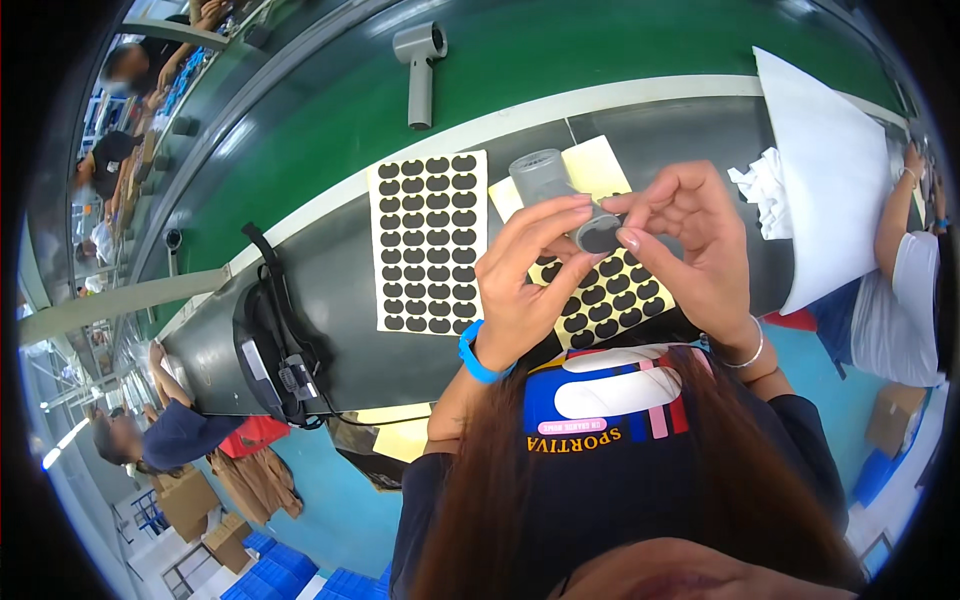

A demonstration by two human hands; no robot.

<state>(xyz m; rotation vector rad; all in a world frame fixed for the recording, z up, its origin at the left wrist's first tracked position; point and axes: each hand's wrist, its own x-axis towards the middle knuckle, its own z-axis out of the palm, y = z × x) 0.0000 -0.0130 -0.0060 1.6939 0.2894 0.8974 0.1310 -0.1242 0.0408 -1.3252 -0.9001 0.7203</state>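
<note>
My left hand (530,270) is closed round the handle of a grey hair dryer (543,178), whose wide head lies beyond my fingers. The handle's round end faces me and carries a dark disc (600,235). My right hand (690,240) has its thumb and forefinger at the rim of that end, pinched against it; whether it also grips the disc's edge I cannot tell. Under my hands lies a yellowish sheet of black round stickers (618,300), partly hidden. Left of them, a second sheet of black stickers (430,240) lies flat. Pale yellow backing paper (597,168) shows behind the hair dryer.
Another grey hair dryer (420,80) lies on the green belt (560,60). A black pouch with a cable (270,340) rests at the left. To the right are crumpled white paper (765,193) and a large white sheet (830,180). Other people work along both sides.
</note>
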